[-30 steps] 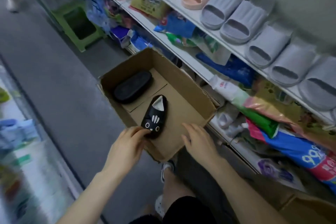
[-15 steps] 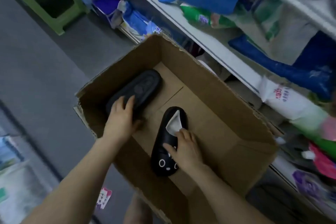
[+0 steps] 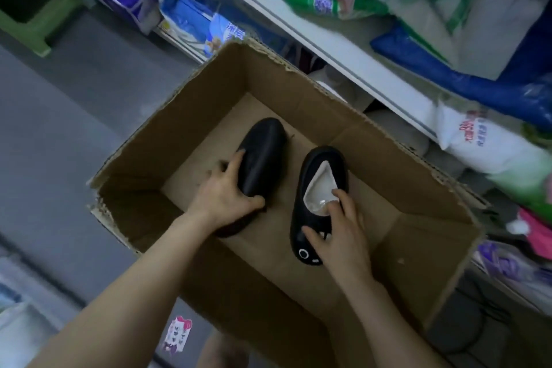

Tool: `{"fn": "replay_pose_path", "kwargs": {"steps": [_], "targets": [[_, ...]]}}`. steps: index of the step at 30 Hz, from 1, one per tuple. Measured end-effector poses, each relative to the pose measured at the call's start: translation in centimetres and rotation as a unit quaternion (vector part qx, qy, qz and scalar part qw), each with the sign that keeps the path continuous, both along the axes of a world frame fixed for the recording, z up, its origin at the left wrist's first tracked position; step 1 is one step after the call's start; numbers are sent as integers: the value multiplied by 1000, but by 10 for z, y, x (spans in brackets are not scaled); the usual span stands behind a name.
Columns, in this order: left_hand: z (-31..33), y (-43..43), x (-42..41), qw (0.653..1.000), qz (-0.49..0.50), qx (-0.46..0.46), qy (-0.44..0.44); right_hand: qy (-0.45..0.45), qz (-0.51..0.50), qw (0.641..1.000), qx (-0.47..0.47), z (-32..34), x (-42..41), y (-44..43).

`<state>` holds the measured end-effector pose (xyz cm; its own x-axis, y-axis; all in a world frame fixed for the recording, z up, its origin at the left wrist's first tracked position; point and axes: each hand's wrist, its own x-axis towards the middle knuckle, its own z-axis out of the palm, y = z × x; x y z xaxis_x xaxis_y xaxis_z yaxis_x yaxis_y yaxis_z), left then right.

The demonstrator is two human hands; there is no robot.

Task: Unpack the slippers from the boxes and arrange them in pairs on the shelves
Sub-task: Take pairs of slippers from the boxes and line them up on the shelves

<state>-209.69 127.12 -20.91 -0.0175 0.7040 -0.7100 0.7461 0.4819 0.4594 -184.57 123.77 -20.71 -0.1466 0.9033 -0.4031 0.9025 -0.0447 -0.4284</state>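
Both grips on slippers, both slippers down in the box.
Grey floor [image 3: 59,128] of a shop aisle; open brown cardboard box [image 3: 403,188] sits on it, just beside white shelves [image 3: 298,27] stuffed with blue, green and white plastic bags [image 3: 478,152]. Green plastic stool [image 3: 27,18] far left, small pink-and-white card [image 3: 177,334] on the floor near the box. Both forearms reach down into the box. Left grip [image 3: 227,191]: fingers spread along the side of the plain black rubber slipper [image 3: 265,155], thumb curled round its near end; slipper looks sole-up on the box bottom. Right grip [image 3: 337,233]: thumb on the toe, fingers hooked into the opening of the black face-print slipper with white lining [image 3: 321,185], pinching the upper. Slippers lie side by side, apart.
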Motion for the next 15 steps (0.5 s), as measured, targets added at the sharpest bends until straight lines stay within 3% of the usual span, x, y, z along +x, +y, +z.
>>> {"fn": "replay_pose_path", "kwargs": {"steps": [2,5,7,9,12,15], "targets": [[-1,-6,14,976,87,-69,-190,21,-48,999,-13,-5,-1,-1],[-7,-15,25,928,209,-114,-287,55,-135,989,-31,-13,3,-4],[-13,-19,29,916,250,-113,-292,69,-212,971,-92,-23,11,-6],[-15,-22,35,928,271,-80,-242,98,-269,941,-183,-31,16,-7],[-10,-30,42,965,222,-11,-141,143,-280,919,-238,-39,20,-6],[-10,-38,42,977,185,-4,-104,199,-291,894,-275,-35,26,0]]}}
